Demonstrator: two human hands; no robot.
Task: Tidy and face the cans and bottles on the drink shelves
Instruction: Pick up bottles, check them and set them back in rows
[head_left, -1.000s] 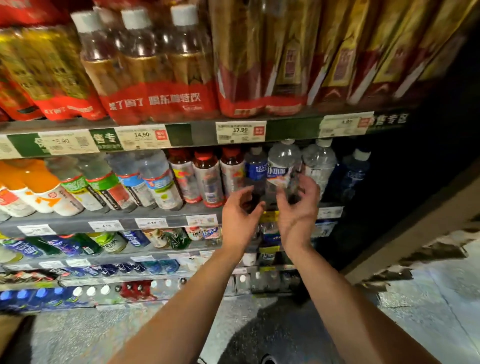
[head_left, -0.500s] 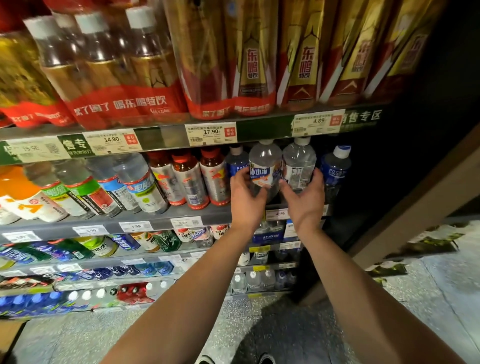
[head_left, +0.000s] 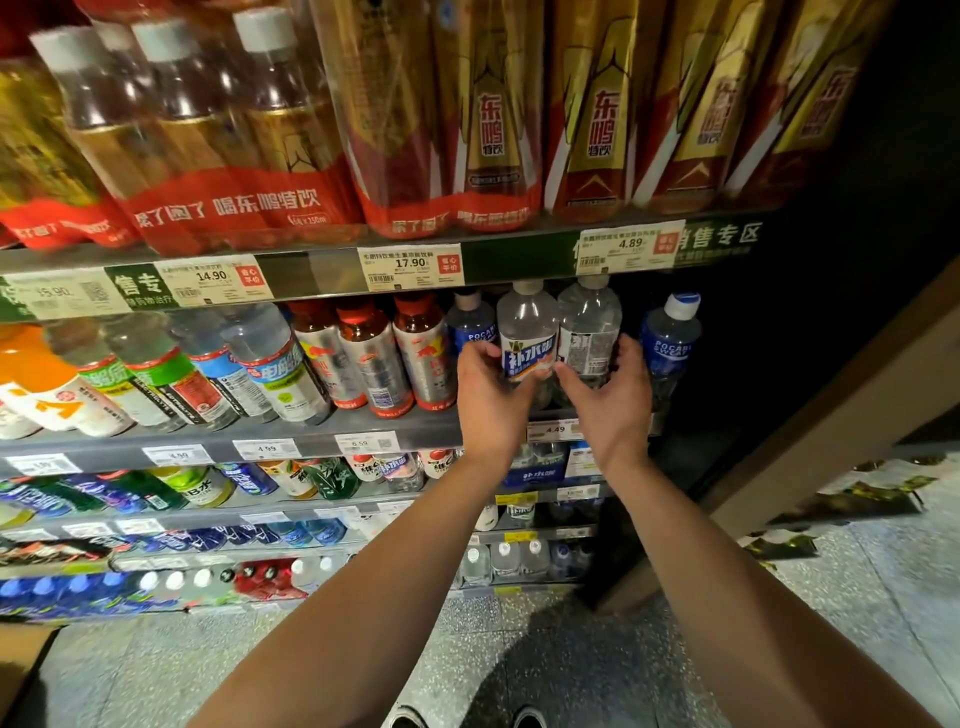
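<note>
Arms: both bare forearms reach up and forward from the bottom of the view.
Left hand (head_left: 491, 400): fingers curled round the clear bottle with the blue label (head_left: 525, 338).
Right hand (head_left: 613, 402): grips the neighbouring clear bottle (head_left: 589, 327), barcode side out.
Bottles: smooth plastic cylinders, pale caps, upright and touching on the second shelf (head_left: 405, 428).
Beyond: blue-labelled bottle (head_left: 670, 338) further right.
</note>
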